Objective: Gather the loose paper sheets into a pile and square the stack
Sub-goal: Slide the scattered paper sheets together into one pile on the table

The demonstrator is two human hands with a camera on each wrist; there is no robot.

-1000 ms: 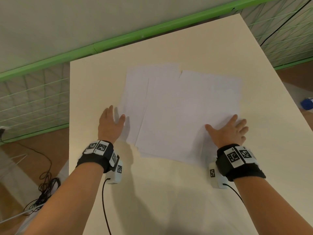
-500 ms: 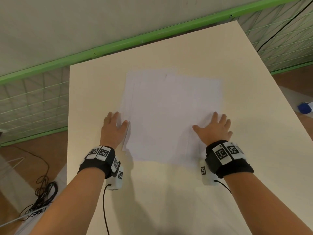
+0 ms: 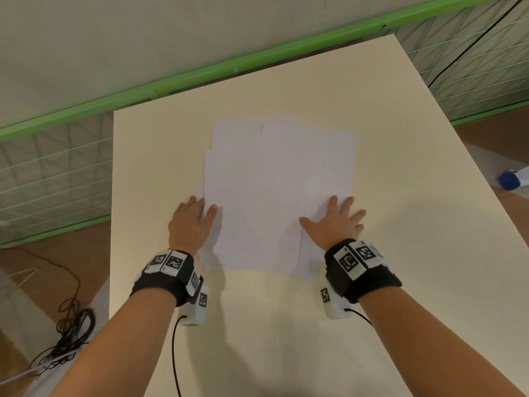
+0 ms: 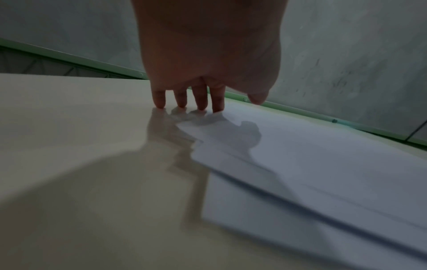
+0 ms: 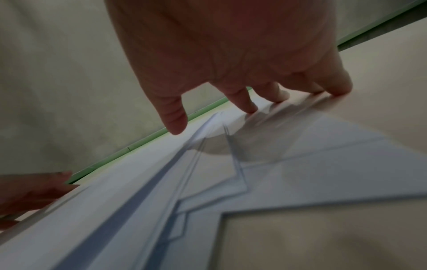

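Note:
Several white paper sheets [image 3: 274, 193] lie overlapped in a loose pile on the cream table [image 3: 400, 224], their edges uneven at the far and near ends. My left hand [image 3: 191, 222] lies flat at the pile's left edge, fingers straight, thumb on the paper. My right hand [image 3: 335, 222] rests flat on the pile's right side, fingers spread. In the left wrist view the fingertips [image 4: 201, 106] touch the table at the edge of the sheets [image 4: 323, 164]. In the right wrist view the staggered sheets [image 5: 231, 182] lie under the spread fingers [image 5: 247, 106].
A green rail [image 3: 200, 78] and wire mesh fence [image 3: 51, 179] run behind and left of the table. Black cables [image 3: 71, 333] lie on the floor at the left. A blue-capped object [image 3: 509, 179] lies on the floor at the right.
Both hands have slid inward, pushing the spread sheets together. The pile is narrower now, with the right sheets moved left over the others.

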